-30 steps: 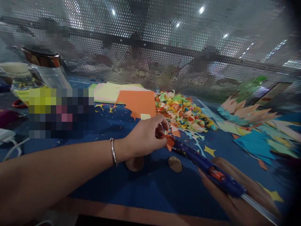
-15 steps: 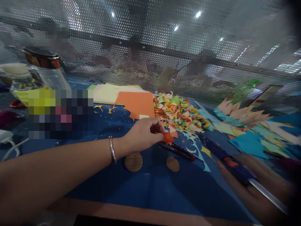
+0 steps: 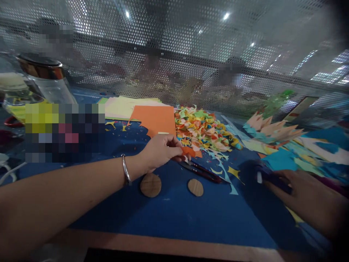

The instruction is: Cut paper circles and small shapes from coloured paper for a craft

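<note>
My left hand [image 3: 160, 152], wearing a silver bangle, pinches a small orange paper piece [image 3: 188, 151] between thumb and fingers. At the right, my right hand [image 3: 305, 196] is wrapped round a dark blue glue gun [image 3: 275, 179], its body partly hidden and blurred. Just below the orange piece lie dark red-handled scissors [image 3: 204, 171] on the blue table cover [image 3: 174, 218]. Two round wooden discs rest nearer to me, the larger disc [image 3: 151, 185] below my left wrist and the smaller disc [image 3: 195, 187] to its right.
Behind my left hand lie an orange sheet [image 3: 156, 118], pale paper sheets [image 3: 122, 107] and a heap of folded paper pieces [image 3: 204, 127]. Pointed paper shapes [image 3: 269, 127] stand at the right, near a green bottle [image 3: 282, 100]. A jar [image 3: 51, 83] stands left; a perforated metal screen [image 3: 174, 69] rises behind.
The glue gun has turned in my right hand, its whitish rod no longer visible. My left hand keeps its pinch on the orange paper piece. The whole view has shifted slightly.
</note>
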Motion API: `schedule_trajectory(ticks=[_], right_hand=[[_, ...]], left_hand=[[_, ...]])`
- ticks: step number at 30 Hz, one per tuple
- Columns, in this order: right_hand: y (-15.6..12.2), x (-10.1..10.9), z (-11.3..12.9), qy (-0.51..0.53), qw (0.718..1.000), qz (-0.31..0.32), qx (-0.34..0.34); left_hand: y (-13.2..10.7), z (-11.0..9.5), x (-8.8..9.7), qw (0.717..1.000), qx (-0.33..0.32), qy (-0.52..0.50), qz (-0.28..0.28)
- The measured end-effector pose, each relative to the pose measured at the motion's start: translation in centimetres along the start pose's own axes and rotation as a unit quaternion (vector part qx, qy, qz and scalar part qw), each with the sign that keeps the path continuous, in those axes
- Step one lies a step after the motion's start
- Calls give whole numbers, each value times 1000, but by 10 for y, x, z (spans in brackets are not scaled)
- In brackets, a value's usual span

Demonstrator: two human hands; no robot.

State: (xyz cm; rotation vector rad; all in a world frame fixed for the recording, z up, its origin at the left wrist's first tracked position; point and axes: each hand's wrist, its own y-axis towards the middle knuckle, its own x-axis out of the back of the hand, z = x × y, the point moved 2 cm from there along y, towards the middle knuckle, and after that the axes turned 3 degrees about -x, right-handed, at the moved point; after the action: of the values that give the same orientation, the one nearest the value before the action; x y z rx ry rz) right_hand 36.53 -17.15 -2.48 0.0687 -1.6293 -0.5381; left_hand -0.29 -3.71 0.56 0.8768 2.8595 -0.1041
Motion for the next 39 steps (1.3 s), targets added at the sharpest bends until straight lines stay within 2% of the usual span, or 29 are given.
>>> schedule_trajectory(ticks=[2, 3, 4, 5, 7, 8, 11, 14, 19, 22, 28, 33, 39], right_hand=[[-2, 12, 18, -5, 999, 28, 39], [-3, 21, 32, -5, 999, 0, 46], [-5, 31, 49, 7, 998, -32, 55], [-7, 39, 69, 32, 997, -35, 63], [-8, 51, 113, 109, 991, 4, 75], [-7, 55, 134, 145, 985, 22, 96], [0, 60, 185, 186, 964, 8, 190], [10, 57, 209, 190, 954, 6, 232], [19, 55, 215, 236, 944, -7, 231], [19, 54, 212, 270, 938, -5, 218], [17, 46, 208, 331, 924, 48, 187], [19, 41, 207, 380, 903, 105, 171], [22, 44, 209, 415, 890, 125, 145]], left_hand=[[0, 0, 0, 1000, 4, -5, 1], [0, 0, 0, 1000, 7, -5, -1], [0, 0, -1, 1000, 11, -5, -4], [0, 1, -1, 1000, 14, -4, -6], [0, 1, 0, 1000, 17, 0, -8], [0, 2, 0, 1000, 14, 2, -9], [-1, 3, 0, 1000, 3, 8, -10], [-2, 2, -2, 1000, 10, 4, -12], [-4, -4, -4, 998, 47, -26, -15], [-4, -4, -3, 998, 63, -16, 12], [-2, 1, 2, 996, 22, 63, 55], [-3, 0, 1, 983, 6, 152, 105], [-3, -4, 1, 972, -50, 217, 79]])
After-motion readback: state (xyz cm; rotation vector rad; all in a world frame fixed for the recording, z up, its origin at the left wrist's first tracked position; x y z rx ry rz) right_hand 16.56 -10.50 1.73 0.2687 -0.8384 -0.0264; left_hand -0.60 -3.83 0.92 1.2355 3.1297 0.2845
